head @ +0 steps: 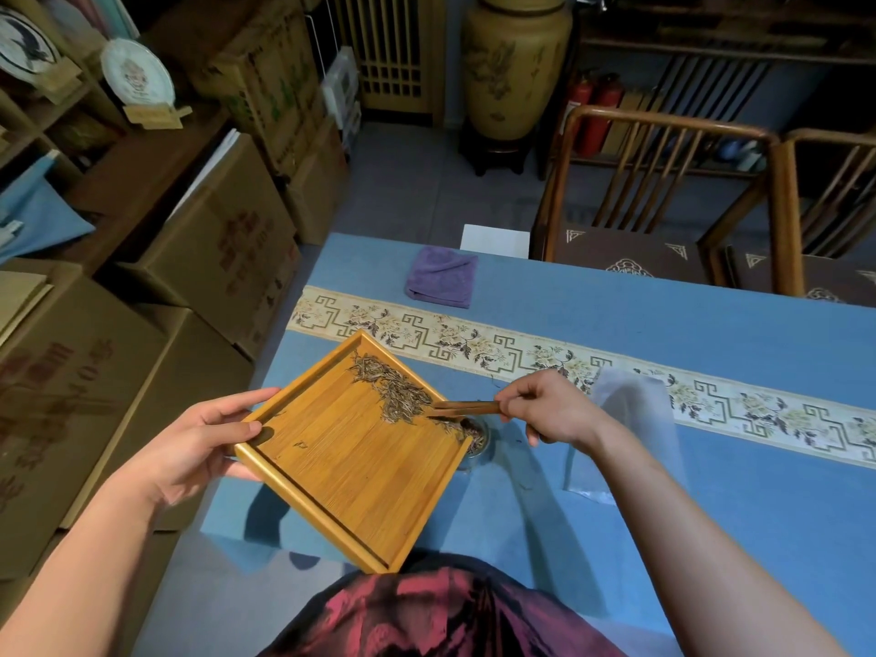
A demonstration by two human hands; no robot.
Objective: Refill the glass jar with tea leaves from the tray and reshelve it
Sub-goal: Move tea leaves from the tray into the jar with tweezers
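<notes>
Here my right hand (550,410) pinches wooden tongs (467,409), their tips in the tea leaves (396,391) at the tray's right edge. My left hand (208,438) grips the bamboo tray (341,467), tilted over the glass jar (479,443), which stands on the blue table (711,514), mostly hidden.

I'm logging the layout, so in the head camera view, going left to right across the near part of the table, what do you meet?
Left hand holding the bamboo tray's edge → bamboo tray → tea leaves → wooden tongs → right hand → clear plastic bag.
</notes>
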